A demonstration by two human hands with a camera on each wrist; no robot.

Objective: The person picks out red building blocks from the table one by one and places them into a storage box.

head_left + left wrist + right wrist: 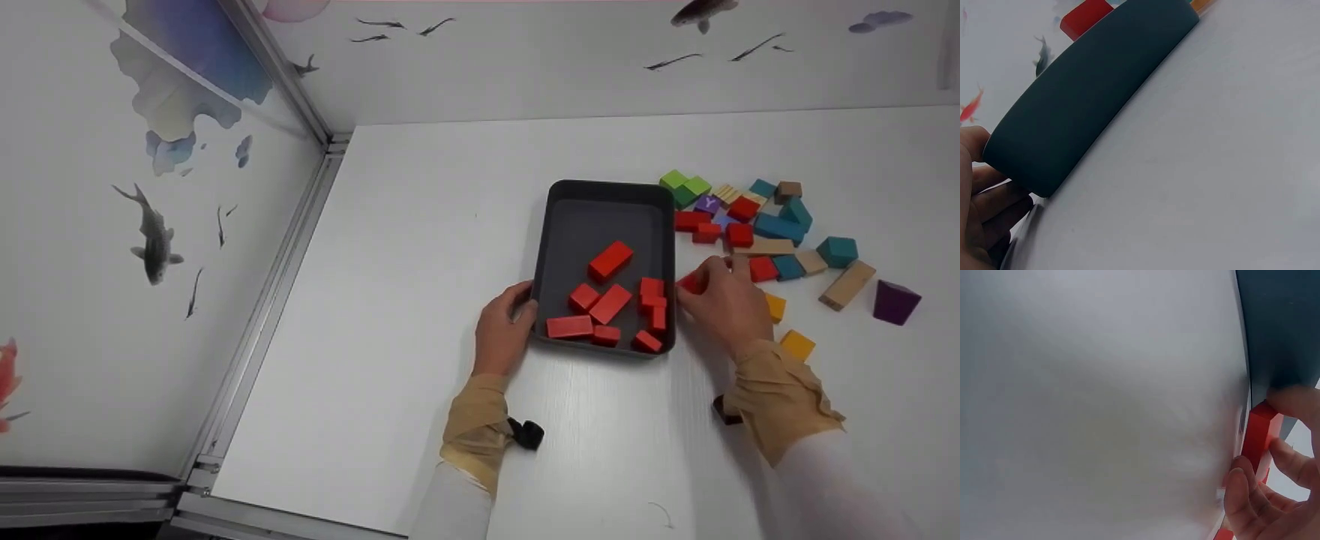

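- While the left hand [501, 334] holds the dark tray [604, 214] at its near left corner, thumb up by the rim and fingers bent in at the bottom edge, the right hand [724, 307] is just outside the tray's right wall.
- The right thumb and fingers clamp on one red block [1258, 436] close beside that wall; whether it touches the table [375, 300] is hard to tell.
- The block looks like painted wood: probably light, stiff and not fragile, its smooth faces perhaps slightly slippery. Opposite flat sides seem the surest hold.
- The tray appears stiff and likely slides if bumped, so its rim and outer wall suit a steadying grip.
- Other red blocks [609, 261] lie loose inside the tray, mostly toward its near end; mixed coloured blocks [778, 227] lie to its right.
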